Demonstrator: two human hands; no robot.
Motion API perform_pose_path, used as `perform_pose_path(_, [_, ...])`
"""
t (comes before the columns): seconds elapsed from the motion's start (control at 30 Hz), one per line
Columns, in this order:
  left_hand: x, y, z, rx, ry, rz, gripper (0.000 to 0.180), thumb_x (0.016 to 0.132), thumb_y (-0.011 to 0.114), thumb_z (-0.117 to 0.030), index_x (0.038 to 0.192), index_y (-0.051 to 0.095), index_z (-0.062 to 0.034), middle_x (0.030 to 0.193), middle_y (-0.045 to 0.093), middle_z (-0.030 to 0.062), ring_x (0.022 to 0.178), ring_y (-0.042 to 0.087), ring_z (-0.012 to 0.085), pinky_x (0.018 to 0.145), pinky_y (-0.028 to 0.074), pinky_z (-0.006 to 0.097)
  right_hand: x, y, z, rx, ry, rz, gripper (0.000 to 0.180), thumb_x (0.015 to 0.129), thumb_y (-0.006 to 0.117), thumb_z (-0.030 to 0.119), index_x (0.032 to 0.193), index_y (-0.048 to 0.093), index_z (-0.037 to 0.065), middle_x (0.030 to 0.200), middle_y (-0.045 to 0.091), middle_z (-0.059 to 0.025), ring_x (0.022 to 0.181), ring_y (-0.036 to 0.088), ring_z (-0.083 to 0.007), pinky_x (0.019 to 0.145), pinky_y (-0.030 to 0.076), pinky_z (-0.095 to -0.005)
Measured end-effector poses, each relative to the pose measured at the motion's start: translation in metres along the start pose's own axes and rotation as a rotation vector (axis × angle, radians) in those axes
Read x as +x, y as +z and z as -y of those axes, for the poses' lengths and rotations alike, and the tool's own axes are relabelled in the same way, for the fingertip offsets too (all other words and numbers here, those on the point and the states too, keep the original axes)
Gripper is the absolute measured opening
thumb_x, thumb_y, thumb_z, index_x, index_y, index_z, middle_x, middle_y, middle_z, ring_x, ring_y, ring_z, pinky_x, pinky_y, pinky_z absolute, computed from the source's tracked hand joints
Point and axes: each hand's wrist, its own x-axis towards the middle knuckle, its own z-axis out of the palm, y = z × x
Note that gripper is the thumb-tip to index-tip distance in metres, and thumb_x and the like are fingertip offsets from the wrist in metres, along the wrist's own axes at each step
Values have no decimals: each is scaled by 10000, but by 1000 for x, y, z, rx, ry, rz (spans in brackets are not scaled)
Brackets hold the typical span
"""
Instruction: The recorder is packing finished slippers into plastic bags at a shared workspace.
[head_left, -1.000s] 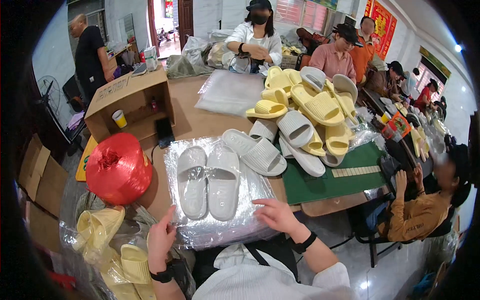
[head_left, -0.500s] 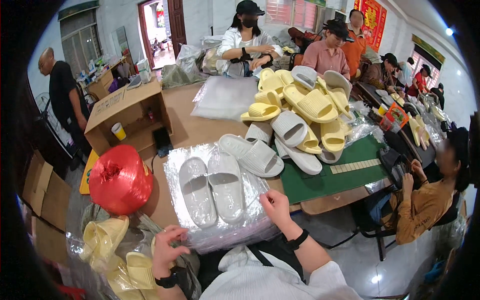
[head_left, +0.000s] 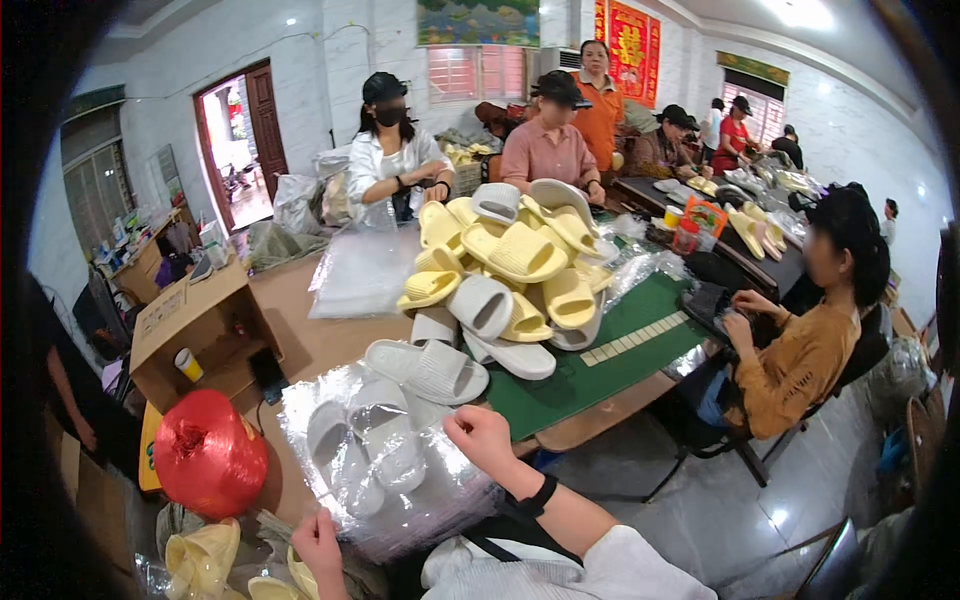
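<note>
A pair of grey slippers [head_left: 386, 440] lies side by side under the shiny film of a clear plastic bag [head_left: 305, 395], on a stack of similar bags at the table edge before me. At the bag's lower left corner my left hand [head_left: 318, 545] is closed, its fingertips pinched on the film's edge. My right hand [head_left: 483, 437] is closed at the bag's right side with the film's edge in its fingers; the exact grip is partly hidden. Just beyond the bag a loose grey slipper [head_left: 428, 372] touches the heap of yellow and grey slippers [head_left: 515, 250].
A red twine roll [head_left: 210, 455] and an open cardboard box [head_left: 205, 330] stand at the left. Clear bags [head_left: 365, 275] lie farther back. A green mat [head_left: 630, 340] covers the right side. Yellow slippers [head_left: 205, 560] lie lower left. A seated person [head_left: 800, 370] works at the right.
My view has swung right and up, so the table sits farther left and lower. My left hand has gone from spread fingers to closed. More wrinkled film covers the slipper pair.
</note>
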Motion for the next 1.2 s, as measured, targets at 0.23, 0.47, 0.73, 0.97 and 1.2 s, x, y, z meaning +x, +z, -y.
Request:
perform_pose_path(0.23, [5, 40, 30, 178, -236, 221, 474, 844, 703, -340, 609, 618, 63, 480, 544, 91, 437, 472, 203, 503, 376, 408, -8, 25, -63, -369, 43, 57, 252, 779, 659, 274, 640, 613, 68, 614, 607, -126, 595, 622, -338, 542, 479, -447])
perform_pose_path(0.47, [0, 37, -50, 650, 323, -266, 328, 933, 582, -308, 1198, 621, -119, 1036, 644, 125, 979, 578, 381, 1050, 386, 498, -22, 36, -76, -448, 39, 83, 270, 807, 610, 299, 668, 649, 70, 651, 644, -145, 616, 649, -349, 562, 509, -467])
perform_pose_path(0.73, [-7, 83, -37, 496, 309, 533, 503, 993, 424, -236, 1452, 416, -30, 1568, 301, 185, 1468, 166, 431, 1190, 90, 558, -12, 24, -46, -470, 167, 277, 233, 814, 637, 291, 769, 654, 63, 811, 680, -151, 765, 672, -343, 666, 516, -478])
perform_pose_path(0.97, [-6, 92, -15, 517, 386, 497, 509, 1032, 350, -302, 1444, 428, -14, 1536, 352, 202, 1452, 222, 426, 1186, 123, 542, -44, 61, 1, -132, -487, 321, 549, 871, 642, 251, 1326, 488, -16, 1444, 429, -229, 1335, 396, -395, 1124, 318, -456])
perform_pose_path(1.2, [-8, 95, -10, 557, 495, 403, 521, 962, 509, -173, 1422, 406, 50, 1449, 444, 221, 1339, 407, 413, 1117, 307, 513, -58, 69, -22, -309, -373, 456, 578, 972, 517, 348, 1405, 435, -26, 1494, 387, -213, 1372, 364, -378, 1157, 265, -472])
